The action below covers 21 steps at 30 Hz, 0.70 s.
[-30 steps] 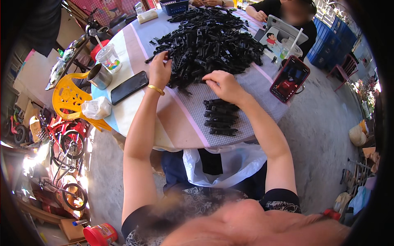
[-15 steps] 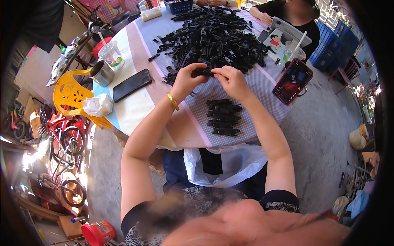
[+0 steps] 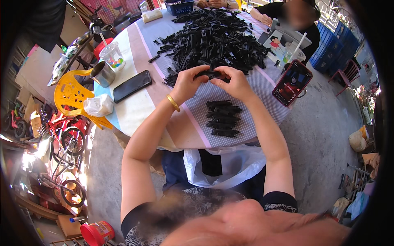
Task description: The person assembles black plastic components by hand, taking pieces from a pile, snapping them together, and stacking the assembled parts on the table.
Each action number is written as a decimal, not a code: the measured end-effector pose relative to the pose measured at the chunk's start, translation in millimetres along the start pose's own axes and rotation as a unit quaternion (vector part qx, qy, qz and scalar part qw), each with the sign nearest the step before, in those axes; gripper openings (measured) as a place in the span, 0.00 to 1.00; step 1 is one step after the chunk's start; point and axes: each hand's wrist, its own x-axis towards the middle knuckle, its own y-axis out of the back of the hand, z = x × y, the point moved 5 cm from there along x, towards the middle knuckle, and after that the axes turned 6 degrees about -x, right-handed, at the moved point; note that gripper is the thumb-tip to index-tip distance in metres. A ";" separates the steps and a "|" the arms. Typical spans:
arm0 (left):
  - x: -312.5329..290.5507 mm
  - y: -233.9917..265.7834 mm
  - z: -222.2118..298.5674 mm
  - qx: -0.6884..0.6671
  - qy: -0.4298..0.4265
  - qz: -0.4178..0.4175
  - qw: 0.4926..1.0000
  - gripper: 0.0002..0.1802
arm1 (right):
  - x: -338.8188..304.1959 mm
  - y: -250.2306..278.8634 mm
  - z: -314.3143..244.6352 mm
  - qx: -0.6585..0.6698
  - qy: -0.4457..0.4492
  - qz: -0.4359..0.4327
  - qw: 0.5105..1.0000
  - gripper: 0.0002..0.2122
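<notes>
Just inside twelve o'clock, the left hand [image 3: 188, 83] and right hand [image 3: 233, 83] are hiding both ends of the black piece [image 3: 212, 74]! Beyond, the heap [image 3: 213, 41] buries its own lower layers, single parts too small to tell. Top edge crops someone down to hands [image 3: 215, 3]; between one and two, a person's head [image 3: 301, 14] blurs.

a grey concrete floor [image 3: 320, 139] spread around a round counter [image 3: 133, 110] under a striped cloth [image 3: 184, 133] of white, tan and pink. a yellow chair [image 3: 78, 99] stood just beside the counter's left side, with a bike [image 3: 73, 141] and a red bucket [image 3: 97, 233] farther toward the lower left. blue crates [image 3: 327, 47] were stacked at the right, near a dark red chair [image 3: 348, 74] and some flowers [image 3: 364, 97]. bright sunlight [image 3: 29, 160] fell in patches at the left.
</notes>
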 end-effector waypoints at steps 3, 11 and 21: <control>-1.3 -2.2 -0.3 0.020 0.005 -0.007 1.000 0.16 | 0.5 -1.6 -1.5 -0.024 -0.015 -0.023 0.999 0.19; -3.5 -4.4 17.4 0.063 -0.033 -0.002 0.997 0.13 | 0.4 4.5 -7.5 -0.022 0.022 0.017 0.999 0.14; 2.1 1.8 -1.2 -0.021 -0.007 -0.047 0.999 0.14 | -2.1 8.7 -20.6 -0.121 0.116 0.064 0.984 0.12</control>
